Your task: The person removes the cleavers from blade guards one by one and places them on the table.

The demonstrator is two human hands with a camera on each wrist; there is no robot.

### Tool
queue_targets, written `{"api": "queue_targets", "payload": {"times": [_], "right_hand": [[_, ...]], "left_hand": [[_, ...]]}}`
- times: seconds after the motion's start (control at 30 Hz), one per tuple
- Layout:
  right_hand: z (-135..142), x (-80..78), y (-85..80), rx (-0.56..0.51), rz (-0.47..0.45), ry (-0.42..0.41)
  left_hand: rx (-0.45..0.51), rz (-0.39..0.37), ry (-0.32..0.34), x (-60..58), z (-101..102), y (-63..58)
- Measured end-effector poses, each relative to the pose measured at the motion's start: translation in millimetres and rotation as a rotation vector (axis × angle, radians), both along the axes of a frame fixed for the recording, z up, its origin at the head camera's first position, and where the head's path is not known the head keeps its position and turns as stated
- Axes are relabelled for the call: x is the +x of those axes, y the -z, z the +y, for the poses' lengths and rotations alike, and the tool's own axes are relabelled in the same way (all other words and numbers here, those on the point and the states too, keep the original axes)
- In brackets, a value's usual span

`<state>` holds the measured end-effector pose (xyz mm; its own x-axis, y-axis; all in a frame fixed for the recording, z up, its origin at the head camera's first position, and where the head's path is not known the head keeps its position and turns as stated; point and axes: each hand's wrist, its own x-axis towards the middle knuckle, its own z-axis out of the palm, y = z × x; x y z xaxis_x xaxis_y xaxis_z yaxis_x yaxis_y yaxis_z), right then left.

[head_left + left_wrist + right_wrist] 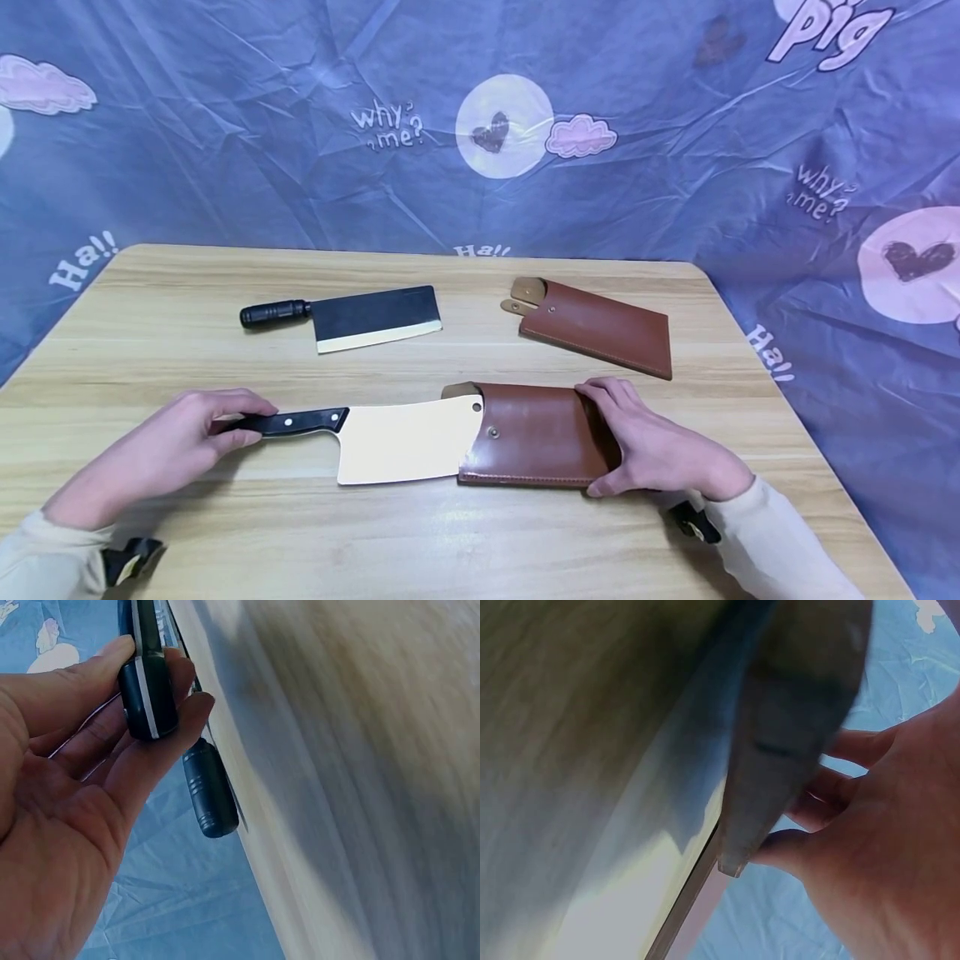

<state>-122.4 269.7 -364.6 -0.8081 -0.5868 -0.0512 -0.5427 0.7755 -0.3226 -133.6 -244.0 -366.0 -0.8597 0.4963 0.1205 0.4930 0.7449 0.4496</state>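
In the head view a cleaver (408, 442) with a bright blade and a black riveted handle lies across the near middle. My left hand (191, 442) pinches the handle's end between thumb and fingers; the left wrist view shows the handle butt (150, 701) there. A brown leather sheath (536, 437) meets the blade's far end at its mouth; I cannot tell whether the blade is inside. Spanning the sheath's right end, my right hand (648, 442) grips it, fingers at the far edge and thumb at the near edge. The right wrist view shows that sheath end (776, 750) up close.
Behind, a dark-bladed cleaver (375, 318) with a round black handle lies at the back left of the wooden table (420, 550). A second brown sheath (600, 325) lies at the back right, its straps pointing left. A blue printed cloth (300, 167) hangs behind the table.
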Motion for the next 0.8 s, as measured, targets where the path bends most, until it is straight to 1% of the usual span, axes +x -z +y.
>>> {"api": "queue_targets", "payload": {"times": [0.1, 0.27, 0.53, 0.8], "right_hand": [[2, 0.5, -1.0, 0.0, -0.003, 0.019], [4, 2.0, -2.1, 0.001, -0.034, 0.044], [8, 3.0, -4.1, 0.018, -0.014, 0.045], [12, 2.3, -6.8, 0.024, -0.023, 0.075]], "left_hand": [[-0.005, 0.003, -0.001, 0.7, -2, -0.7], [-0.01, 0.007, -0.016, 2.3, -7, -0.4], [-0.002, 0.008, -0.023, 3.0, -13, 2.5], [-0.032, -0.001, -0.06, 3.6, -19, 0.9]]}}
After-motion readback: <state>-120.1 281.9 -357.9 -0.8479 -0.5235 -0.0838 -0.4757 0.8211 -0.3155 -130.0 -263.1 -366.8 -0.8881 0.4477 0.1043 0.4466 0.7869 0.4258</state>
